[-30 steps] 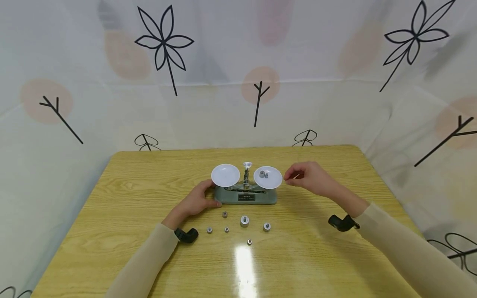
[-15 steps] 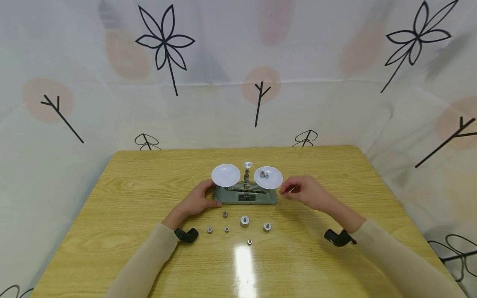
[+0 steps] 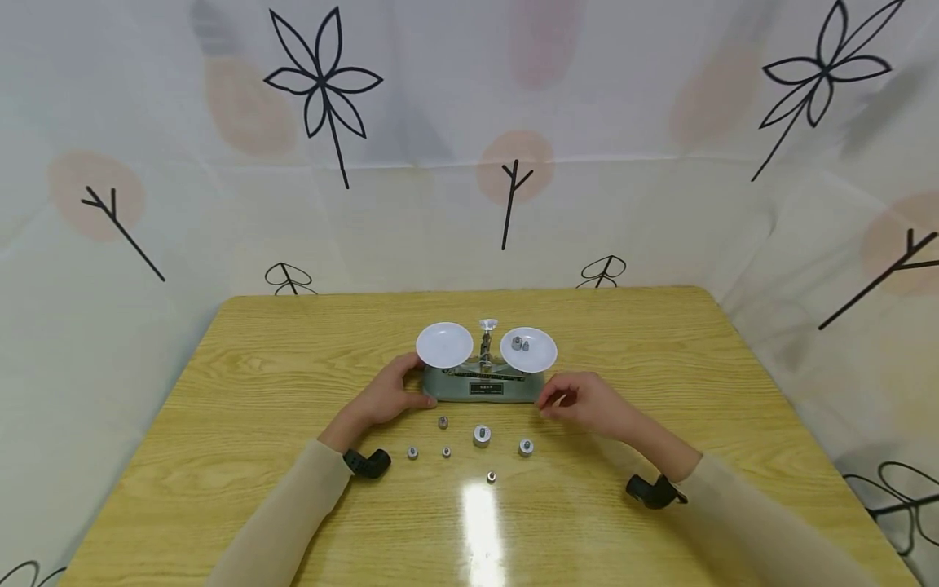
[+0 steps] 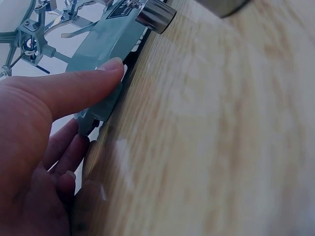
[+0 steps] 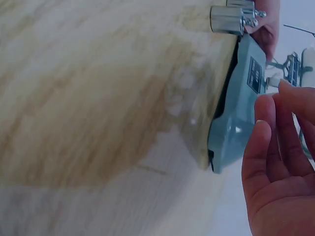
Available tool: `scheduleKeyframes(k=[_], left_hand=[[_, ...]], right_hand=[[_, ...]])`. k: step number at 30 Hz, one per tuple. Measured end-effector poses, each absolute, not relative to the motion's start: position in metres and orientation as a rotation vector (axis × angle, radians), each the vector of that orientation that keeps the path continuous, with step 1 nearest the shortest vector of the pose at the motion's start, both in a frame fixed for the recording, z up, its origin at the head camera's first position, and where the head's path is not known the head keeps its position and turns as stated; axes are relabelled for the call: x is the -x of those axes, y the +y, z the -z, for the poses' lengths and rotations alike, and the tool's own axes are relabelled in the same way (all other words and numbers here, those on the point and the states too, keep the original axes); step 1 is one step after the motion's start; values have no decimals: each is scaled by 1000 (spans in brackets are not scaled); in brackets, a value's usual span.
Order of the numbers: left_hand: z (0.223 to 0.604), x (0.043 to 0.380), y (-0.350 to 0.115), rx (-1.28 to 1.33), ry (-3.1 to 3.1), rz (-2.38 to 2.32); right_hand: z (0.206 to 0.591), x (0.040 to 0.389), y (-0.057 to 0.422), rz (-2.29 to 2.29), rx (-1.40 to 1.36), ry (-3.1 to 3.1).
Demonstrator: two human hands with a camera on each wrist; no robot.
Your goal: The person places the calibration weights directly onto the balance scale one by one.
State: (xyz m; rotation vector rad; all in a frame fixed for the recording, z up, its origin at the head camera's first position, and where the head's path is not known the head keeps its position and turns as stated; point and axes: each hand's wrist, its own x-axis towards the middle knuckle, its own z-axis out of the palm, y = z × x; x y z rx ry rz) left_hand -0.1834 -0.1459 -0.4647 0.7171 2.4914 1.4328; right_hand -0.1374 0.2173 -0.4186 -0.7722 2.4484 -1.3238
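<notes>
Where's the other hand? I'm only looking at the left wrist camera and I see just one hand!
Observer: The right hand is by the right end of the balance; I can't tell if it's touching.

Operator: Okay! Is anything on the scale's white dishes?

Observer: Yes, two small weights sit in the right pan.

Operator: I only see bits of two weights by the scale. How many are on the table?

Observer: The head view shows six loose weights on the table.
</notes>
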Motion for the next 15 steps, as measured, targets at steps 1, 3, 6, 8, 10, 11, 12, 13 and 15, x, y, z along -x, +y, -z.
scheduleKeyframes(k=[1,3,6,8,10,11,12,13,15], left_hand=[[463,182,-145,-720,2488,-1437],[457,179,-144,-733,2475,-1448],[443,172,-142,-749,2452,-1452],[435,168,-142,-759,2446,-1449],[430,166,-142,-756,2447,-1443],[429,165,-142,-757,2449,-1440],[428,165,-141,-757,2453,-1439],[429,165,-142,-754,2454,-1437],[429,165,-141,-747,2451,-1435]], right_hand=[[421,136,216,1329,776,2442],[424,134,215,1348,778,2419],[430,132,212,1357,787,2401],[434,130,211,1362,805,2388],[437,128,209,1372,825,2369],[439,127,209,1379,831,2355],[440,126,208,1389,838,2341],[441,125,208,1395,845,2329],[442,123,206,1406,861,2308]])
